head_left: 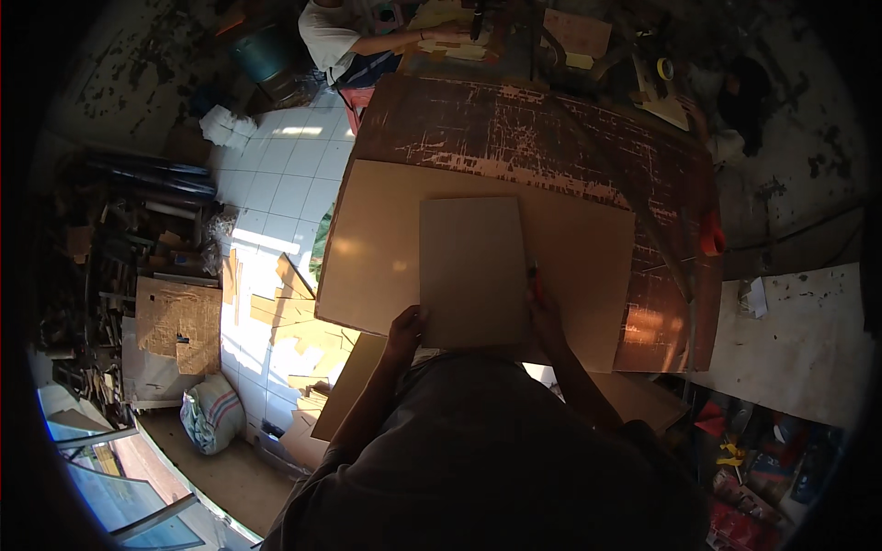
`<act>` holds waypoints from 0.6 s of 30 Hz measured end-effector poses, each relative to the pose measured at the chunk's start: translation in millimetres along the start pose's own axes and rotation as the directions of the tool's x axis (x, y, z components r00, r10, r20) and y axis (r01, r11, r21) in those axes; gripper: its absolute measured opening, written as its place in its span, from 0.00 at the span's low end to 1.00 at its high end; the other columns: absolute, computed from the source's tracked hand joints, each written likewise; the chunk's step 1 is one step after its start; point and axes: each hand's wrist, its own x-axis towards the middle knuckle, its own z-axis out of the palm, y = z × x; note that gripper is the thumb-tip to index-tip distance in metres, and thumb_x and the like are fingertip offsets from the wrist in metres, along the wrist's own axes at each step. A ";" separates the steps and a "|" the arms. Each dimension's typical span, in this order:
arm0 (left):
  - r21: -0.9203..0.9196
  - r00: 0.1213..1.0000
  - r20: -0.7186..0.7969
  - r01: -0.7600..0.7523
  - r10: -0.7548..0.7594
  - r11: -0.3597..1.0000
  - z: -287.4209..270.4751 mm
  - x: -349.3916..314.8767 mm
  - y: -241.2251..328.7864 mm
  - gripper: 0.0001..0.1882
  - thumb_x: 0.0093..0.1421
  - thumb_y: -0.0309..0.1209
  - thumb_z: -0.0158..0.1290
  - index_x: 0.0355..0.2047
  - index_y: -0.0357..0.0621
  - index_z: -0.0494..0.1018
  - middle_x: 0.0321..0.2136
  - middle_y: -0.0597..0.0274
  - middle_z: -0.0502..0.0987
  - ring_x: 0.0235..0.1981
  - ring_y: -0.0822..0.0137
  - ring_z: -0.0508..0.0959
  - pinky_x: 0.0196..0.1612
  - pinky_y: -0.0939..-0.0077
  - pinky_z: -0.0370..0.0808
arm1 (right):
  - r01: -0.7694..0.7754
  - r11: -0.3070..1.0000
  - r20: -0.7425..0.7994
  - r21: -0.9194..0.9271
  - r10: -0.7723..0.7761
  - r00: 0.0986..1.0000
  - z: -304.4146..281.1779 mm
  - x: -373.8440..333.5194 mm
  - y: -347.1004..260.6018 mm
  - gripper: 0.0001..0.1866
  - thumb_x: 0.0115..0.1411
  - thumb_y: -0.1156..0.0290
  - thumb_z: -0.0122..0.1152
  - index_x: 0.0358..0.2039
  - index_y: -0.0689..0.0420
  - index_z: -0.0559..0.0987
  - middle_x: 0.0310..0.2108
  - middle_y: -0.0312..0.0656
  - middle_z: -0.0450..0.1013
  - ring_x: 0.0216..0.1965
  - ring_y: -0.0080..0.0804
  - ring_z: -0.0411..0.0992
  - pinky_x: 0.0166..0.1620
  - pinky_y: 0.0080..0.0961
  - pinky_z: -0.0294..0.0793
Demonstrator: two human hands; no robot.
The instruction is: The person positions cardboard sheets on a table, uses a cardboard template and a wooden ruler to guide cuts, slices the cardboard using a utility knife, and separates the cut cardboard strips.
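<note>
By the fingers of the left hand (404, 331), the small board (471, 271) is held at its lower-left edge; a red tool (538, 282) is gripped by the right hand (546, 319). Mid-frame, the board is already placed over a large sheet (377, 239), seemingly uncut.

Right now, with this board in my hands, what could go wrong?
The red tool in your right hand sits close beside the board and might scrape its edge; I can't tell if a blade is out. Your left hand is near the lower left corner, so the far end could swing.
</note>
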 end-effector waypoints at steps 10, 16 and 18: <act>0.230 0.961 0.274 -0.104 0.038 0.968 -36.5 25.9 18.5 0.11 0.66 0.37 0.58 0.33 0.43 0.73 0.27 0.66 0.77 0.31 0.75 0.77 0.31 0.78 0.75 | -0.163 0.984 -0.221 -0.066 0.145 0.964 7.2 -20.6 -98.2 0.15 0.66 0.66 0.54 0.50 0.61 0.74 0.40 0.49 0.76 0.44 0.36 0.74 0.48 0.33 0.72; 0.275 0.870 0.492 -0.192 0.033 0.942 -11.9 52.4 36.8 0.14 0.69 0.39 0.52 0.46 0.42 0.74 0.31 0.65 0.81 0.33 0.75 0.79 0.31 0.78 0.73 | -0.231 0.951 -0.380 0.205 0.295 0.877 -54.2 -40.5 -120.9 0.12 0.67 0.66 0.56 0.46 0.60 0.77 0.34 0.30 0.70 0.36 0.18 0.67 0.41 0.20 0.67; 0.234 0.873 0.484 -0.198 0.063 0.952 -7.8 57.6 42.5 0.14 0.69 0.39 0.52 0.47 0.43 0.74 0.31 0.65 0.81 0.33 0.75 0.79 0.31 0.78 0.72 | -0.168 0.924 -0.470 0.343 0.324 0.821 -80.6 -41.1 -111.9 0.11 0.67 0.68 0.55 0.44 0.60 0.77 0.29 0.27 0.68 0.30 0.16 0.65 0.34 0.17 0.66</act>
